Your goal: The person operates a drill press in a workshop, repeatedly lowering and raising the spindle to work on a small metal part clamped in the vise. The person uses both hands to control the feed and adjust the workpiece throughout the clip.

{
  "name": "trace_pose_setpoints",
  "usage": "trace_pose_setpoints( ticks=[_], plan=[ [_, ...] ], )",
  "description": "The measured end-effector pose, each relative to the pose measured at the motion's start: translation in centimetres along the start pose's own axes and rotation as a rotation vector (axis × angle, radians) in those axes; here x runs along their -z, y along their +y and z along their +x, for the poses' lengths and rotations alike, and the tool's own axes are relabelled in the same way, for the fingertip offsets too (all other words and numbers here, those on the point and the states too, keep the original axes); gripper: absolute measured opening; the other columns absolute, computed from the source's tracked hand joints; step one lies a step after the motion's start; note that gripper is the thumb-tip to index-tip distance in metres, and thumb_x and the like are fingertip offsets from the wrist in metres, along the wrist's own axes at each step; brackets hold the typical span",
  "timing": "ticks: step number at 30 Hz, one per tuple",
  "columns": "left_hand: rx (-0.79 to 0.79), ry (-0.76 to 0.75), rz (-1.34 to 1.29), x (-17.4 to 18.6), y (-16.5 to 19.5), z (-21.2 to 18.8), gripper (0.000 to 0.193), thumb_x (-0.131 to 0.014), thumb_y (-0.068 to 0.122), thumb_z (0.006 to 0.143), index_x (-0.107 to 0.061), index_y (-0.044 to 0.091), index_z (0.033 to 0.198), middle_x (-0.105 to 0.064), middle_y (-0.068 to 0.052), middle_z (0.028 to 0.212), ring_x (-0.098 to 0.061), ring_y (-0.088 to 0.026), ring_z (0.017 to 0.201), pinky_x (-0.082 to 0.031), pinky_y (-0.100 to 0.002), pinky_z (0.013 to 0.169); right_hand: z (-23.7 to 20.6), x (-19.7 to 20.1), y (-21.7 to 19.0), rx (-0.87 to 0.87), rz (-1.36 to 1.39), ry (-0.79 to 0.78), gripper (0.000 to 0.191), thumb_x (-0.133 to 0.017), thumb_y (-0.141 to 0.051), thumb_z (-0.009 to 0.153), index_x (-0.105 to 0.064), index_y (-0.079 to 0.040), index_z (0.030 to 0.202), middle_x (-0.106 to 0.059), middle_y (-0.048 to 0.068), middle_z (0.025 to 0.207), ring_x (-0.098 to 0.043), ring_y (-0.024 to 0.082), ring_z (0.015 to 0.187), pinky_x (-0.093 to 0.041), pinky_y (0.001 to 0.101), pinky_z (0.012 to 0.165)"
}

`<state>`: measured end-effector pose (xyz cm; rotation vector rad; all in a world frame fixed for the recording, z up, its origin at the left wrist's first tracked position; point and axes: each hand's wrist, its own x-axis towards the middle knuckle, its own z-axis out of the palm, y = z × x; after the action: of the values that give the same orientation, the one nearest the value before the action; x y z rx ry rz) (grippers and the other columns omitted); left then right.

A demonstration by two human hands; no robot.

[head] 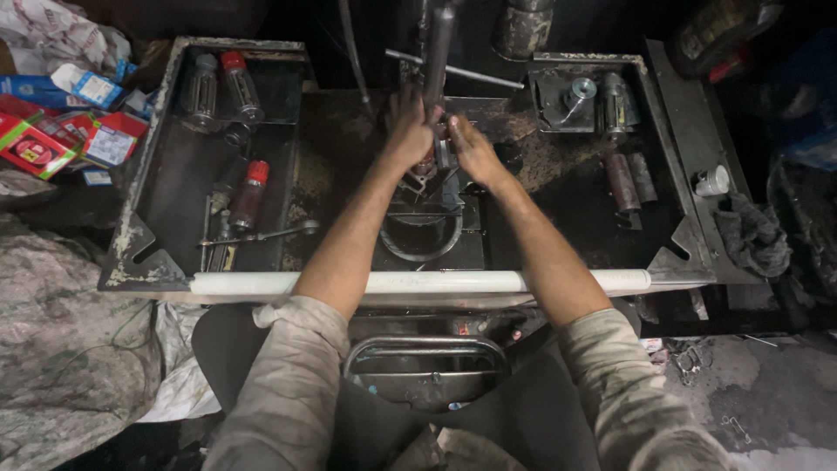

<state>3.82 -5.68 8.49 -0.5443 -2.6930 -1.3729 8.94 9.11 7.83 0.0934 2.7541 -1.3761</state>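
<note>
Steel, dark and greasy, dominates the head view: a vertical press column rises at the centre of an oil-stained metal workbench, its long axis running straight up out of frame. At its foot, the left hand wraps around the column's base, fingers curled closed on it. The right hand lies just beside, fingers pinched on a small metal workpiece seated in the clamp fixture; the piece is too hidden to judge which way it points. A steel ring lies flat below the fixture. On the bench's left side, red-capped cylindrical filters lie with axes roughly toward the column, beside a slim wrench. A white pipe spans the near edge horizontally. Crumpled grey cloth rests right.
</note>
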Motion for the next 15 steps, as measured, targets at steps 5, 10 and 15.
trace_pose_setpoints(
  ticks=[5,10,15],
  plan=[
    [-0.024,-0.029,0.006,0.0,-0.3,-0.4,0.06,-0.059,0.026,0.101,-0.035,0.014,0.155,-0.036,-0.012,0.154,-0.025,-0.04,0.146,-0.012,-0.071,0.118,-0.5,0.0,-0.6,0.11,0.062,-0.024,0.074,-0.025,-0.059,0.105,-0.039,-0.004,0.152,-0.047,0.026,0.153,-0.044,0.038,0.145,-0.036,0.0448,0.119],
    [0.028,-0.115,0.147,-0.2,-0.8,-0.9,0.055,-0.057,0.034,0.104,-0.04,0.012,0.152,-0.023,-0.014,0.163,-0.01,-0.044,0.152,-0.011,-0.07,0.12,-0.5,-0.1,-0.5,0.176,0.061,0.011,0.068,-0.029,-0.057,0.105,-0.049,-0.005,0.143,-0.061,0.025,0.14,-0.059,0.037,0.135,-0.045,0.0427,0.114],
    [0.12,-0.232,0.098,0.1,-1.2,-1.4,0.051,-0.051,0.031,0.104,-0.044,0.02,0.153,-0.017,-0.01,0.167,-0.008,-0.041,0.155,-0.005,-0.069,0.123,0.1,-0.2,0.3,0.26,0.006,0.037,0.07,-0.031,-0.053,0.116,-0.032,0.005,0.155,-0.031,0.035,0.156,-0.032,0.047,0.144,-0.03,0.0495,0.115]
  ],
)
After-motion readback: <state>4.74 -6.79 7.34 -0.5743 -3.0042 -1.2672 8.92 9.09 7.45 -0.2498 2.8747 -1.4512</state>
